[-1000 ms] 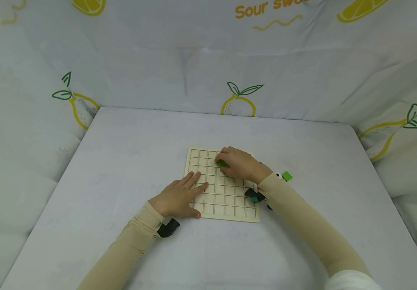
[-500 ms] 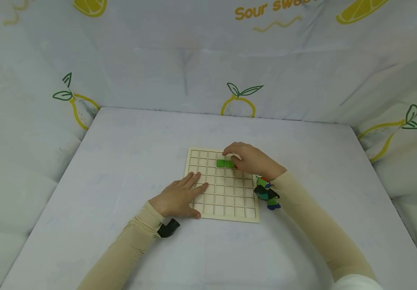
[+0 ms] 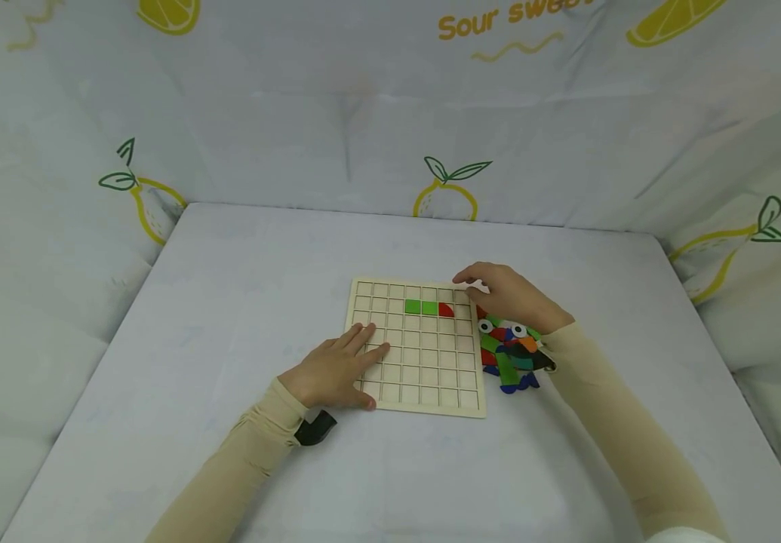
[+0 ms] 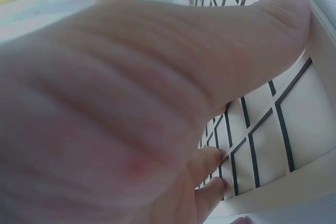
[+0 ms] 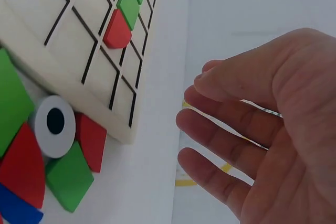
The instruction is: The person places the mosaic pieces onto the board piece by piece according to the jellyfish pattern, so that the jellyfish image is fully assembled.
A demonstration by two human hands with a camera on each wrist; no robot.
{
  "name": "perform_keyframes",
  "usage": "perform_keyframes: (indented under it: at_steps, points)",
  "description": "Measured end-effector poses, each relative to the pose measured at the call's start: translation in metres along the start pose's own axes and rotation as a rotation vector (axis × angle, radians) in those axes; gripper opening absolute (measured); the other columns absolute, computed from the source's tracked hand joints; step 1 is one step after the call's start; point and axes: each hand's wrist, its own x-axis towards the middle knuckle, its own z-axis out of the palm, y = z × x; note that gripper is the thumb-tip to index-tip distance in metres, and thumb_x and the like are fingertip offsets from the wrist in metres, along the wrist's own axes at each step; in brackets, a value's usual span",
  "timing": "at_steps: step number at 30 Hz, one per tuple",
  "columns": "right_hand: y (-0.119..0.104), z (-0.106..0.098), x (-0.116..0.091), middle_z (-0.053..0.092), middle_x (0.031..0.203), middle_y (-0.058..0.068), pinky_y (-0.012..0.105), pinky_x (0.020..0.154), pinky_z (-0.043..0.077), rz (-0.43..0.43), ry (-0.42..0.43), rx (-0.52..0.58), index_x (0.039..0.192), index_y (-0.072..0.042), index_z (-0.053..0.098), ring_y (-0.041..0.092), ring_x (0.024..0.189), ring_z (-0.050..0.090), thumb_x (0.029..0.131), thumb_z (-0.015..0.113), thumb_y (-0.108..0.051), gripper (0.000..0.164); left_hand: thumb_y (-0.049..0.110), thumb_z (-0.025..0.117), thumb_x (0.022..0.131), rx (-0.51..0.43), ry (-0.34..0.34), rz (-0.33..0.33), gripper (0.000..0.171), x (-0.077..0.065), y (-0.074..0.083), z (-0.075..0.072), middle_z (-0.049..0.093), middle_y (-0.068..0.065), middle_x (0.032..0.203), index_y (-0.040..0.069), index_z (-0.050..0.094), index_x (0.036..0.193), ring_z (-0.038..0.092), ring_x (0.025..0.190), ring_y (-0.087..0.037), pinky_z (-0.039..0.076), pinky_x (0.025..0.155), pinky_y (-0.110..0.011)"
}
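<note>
A pale wooden grid board [image 3: 424, 373] lies on the table. Two green square tiles [image 3: 421, 307] sit side by side in its upper part, and a red tile with one rounded corner [image 3: 446, 310] fills the cell to their right. My left hand [image 3: 336, 367] rests spread on the board's left edge; in the left wrist view its thumb [image 4: 283, 19] presses the frame. Over the upper right corner hovers my right hand [image 3: 512, 296], fingers loosely bent. The right wrist view shows nothing in that hand [image 5: 268, 114], which is apart from the board.
Against the board's right side lies a pile of coloured pieces [image 3: 507, 362], red, green, blue and orange, with round white eye pieces [image 3: 518, 330] among them. My right forearm partly covers it. A white cloth with lemon prints [image 3: 349, 121] hangs behind the table [image 3: 261, 256].
My right hand has moved right, from the green tiles to the board's upper right corner. Both green tiles, the red tile and more of the pile are uncovered. My left hand stays still.
</note>
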Motion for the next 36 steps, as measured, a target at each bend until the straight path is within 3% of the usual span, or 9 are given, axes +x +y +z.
perform_keyframes:
  at_steps: [9,20,28,36]
  points:
    - [0.021,-0.005,-0.012,0.061,0.136,0.017,0.059,0.108,0.048,0.061,0.033,0.005,0.135,-0.005,0.062,0.037,0.126,0.054,0.1,0.06,-0.014,0.036,0.045,0.078,0.087,0.0,0.0,0.003,0.092,0.001,-0.002,0.002,0.009,-0.012,0.172,0.02,0.031,0.161,0.008,0.16,-0.032,0.026,0.125,-0.057]
    - [0.033,-0.002,-0.018,0.052,0.147,0.022,0.061,0.11,0.046,0.17,-0.034,-0.081,0.136,-0.006,0.06,0.041,0.132,0.048,0.099,0.061,-0.017,0.039,0.046,0.077,0.087,0.0,-0.003,0.006,0.091,0.001,-0.001,0.002,0.009,-0.012,0.172,0.019,0.03,0.161,0.007,0.16,-0.033,0.026,0.125,-0.057]
    - [0.037,-0.002,-0.02,0.05,0.147,0.024,0.062,0.108,0.047,0.179,-0.069,-0.128,0.134,-0.004,0.062,0.041,0.129,0.046,0.094,0.071,-0.023,0.045,0.046,0.077,0.087,0.0,-0.006,0.004,0.091,0.002,-0.002,0.002,0.007,-0.012,0.172,0.02,0.03,0.161,0.006,0.16,-0.033,0.025,0.126,-0.056]
    - [0.044,0.001,-0.019,0.046,0.149,0.024,0.066,0.111,0.04,0.236,0.0,-0.232,0.134,-0.004,0.062,0.045,0.132,0.042,0.093,0.071,-0.025,0.046,0.045,0.078,0.087,-0.007,0.001,0.007,0.091,0.002,-0.001,0.002,0.008,-0.012,0.172,0.019,0.03,0.161,0.007,0.16,-0.033,0.025,0.126,-0.057]
